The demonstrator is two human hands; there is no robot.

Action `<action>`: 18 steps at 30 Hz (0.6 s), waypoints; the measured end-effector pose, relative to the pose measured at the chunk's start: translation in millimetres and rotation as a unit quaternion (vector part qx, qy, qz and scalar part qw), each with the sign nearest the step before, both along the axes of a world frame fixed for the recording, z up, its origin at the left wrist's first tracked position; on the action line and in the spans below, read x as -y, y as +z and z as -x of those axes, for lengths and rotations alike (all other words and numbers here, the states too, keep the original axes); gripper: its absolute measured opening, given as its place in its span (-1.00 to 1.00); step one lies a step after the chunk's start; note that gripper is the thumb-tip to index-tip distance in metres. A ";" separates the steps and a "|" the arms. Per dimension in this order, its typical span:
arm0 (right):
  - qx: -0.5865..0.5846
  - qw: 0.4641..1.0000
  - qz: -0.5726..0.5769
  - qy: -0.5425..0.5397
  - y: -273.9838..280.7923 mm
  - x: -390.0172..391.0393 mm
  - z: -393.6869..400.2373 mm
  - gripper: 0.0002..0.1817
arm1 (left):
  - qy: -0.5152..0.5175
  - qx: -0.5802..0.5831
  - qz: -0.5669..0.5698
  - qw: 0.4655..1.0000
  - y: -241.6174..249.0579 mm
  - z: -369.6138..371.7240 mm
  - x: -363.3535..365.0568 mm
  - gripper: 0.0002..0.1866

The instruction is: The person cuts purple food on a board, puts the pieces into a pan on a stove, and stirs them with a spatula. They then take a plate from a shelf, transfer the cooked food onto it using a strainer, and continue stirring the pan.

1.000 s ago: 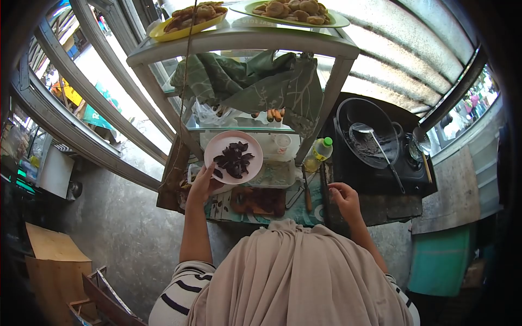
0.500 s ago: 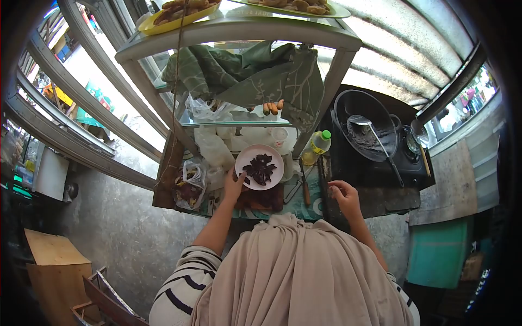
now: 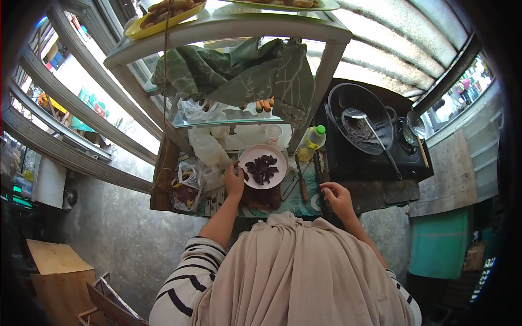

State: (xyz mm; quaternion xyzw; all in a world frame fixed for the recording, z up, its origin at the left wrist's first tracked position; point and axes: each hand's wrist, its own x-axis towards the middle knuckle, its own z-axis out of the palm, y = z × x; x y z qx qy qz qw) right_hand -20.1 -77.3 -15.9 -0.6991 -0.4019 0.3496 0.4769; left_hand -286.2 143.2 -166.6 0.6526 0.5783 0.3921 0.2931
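Observation:
A pale pink plate (image 3: pixel 251 155) with several dark, purplish-black pieces (image 3: pixel 263 169) sits above a brown board (image 3: pixel 261 198). My left hand (image 3: pixel 234 179) grips the plate's left rim, fingers bent at its edge. To the right, my right hand (image 3: pixel 338 198) hovers near the counter's front edge, fingers loosely curled with thumb and index close together; whether it holds anything tiny is unclear. Between the plate and that hand lies a knife with a brown handle (image 3: pixel 304 191). A green-capped bottle (image 3: pixel 311 143) of yellow liquid stands behind it.
A wok (image 3: pixel 348 98) with a ladle (image 3: pixel 380 142) rests on the black stove (image 3: pixel 353 169) at right. Left of the plate is a plastic bag (image 3: pixel 186 187). A display case (image 3: pixel 228 38) with green cloth (image 3: pixel 239 73) rises behind, bearing a yellow plate (image 3: pixel 163 24).
The view has shifted slightly. The plate now sits a little farther right relative to the board and bags, with my left hand still at its rim. My right hand stays near the counter edge.

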 end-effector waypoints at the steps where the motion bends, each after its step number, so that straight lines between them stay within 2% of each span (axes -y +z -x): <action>1: 0.003 1.000 -0.001 0.003 -2.4 0.9 1.0 -0.82 | -0.013 -0.010 -0.029 0.999 2.8 0.7 -1.0 -0.73; 6: 0.014 1.000 0.006 0.008 -13.0 9.2 2.2 -0.82 | -0.039 -0.030 -0.072 0.996 8.2 -1.3 -5.7 -0.79; 15: -0.044 0.997 0.060 -0.005 -37.5 42.9 2.3 -0.81 | -0.002 -0.030 -0.062 0.998 11.6 -5.2 -9.7 -0.80; 18: -0.042 0.996 0.076 -0.022 -51.2 53.4 -14.3 -0.81 | -0.006 -0.046 -0.025 0.999 14.5 -6.1 -8.2 -0.78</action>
